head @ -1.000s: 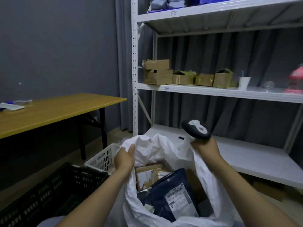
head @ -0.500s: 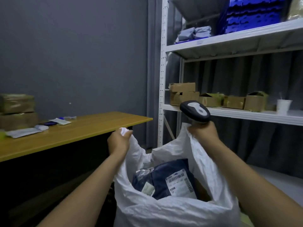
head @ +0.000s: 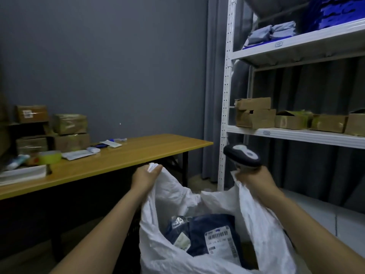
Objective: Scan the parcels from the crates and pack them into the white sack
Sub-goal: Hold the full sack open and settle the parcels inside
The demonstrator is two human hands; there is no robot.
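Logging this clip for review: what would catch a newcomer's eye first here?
The white sack, low centre, held open by both hands: the left hand grips its rim, the right hand holds its other edge plus a scanner. Inside lies a dark blue parcel with a white label.

we see wooden surface left, taped boxes, tape roll, papers on it, white shelf right, open cartons
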